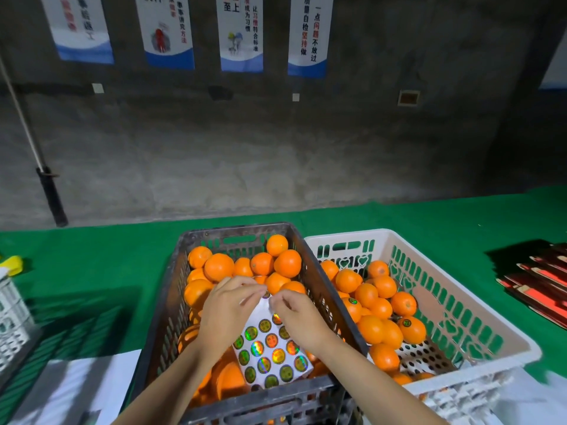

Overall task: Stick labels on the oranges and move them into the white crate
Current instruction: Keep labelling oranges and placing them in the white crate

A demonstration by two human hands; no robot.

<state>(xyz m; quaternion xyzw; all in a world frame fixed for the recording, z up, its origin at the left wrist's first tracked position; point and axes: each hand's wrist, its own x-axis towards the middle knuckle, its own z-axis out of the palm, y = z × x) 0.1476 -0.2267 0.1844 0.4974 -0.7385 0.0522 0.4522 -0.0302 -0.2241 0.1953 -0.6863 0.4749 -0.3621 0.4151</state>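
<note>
Bare grey concrete wall (pixel 276 148) runs behind, hung with a row of white and blue posters (pixel 241 32) printed in Chinese, and a pole (pixel 30 133) leans against it at the left. Below lies a worktop (pixel 92 271) covered in green cloth. On it a dark crate (pixel 171 286) heaped with oranges (pixel 219 266) stands touching the white crate (pixel 460 289) on its right, which is partly filled; one labelled orange (pixel 412 329) there shows a round sticker. Over the dark crate the left hand (pixel 228 311) pinches the top edge of a label sheet (pixel 270 354), fingers curled, and the right hand (pixel 302 317) pinches the same edge between thumb and forefinger. White paper (pixel 76 388) lies at the near left, and a red and black stack (pixel 543 283) at the far right.
</note>
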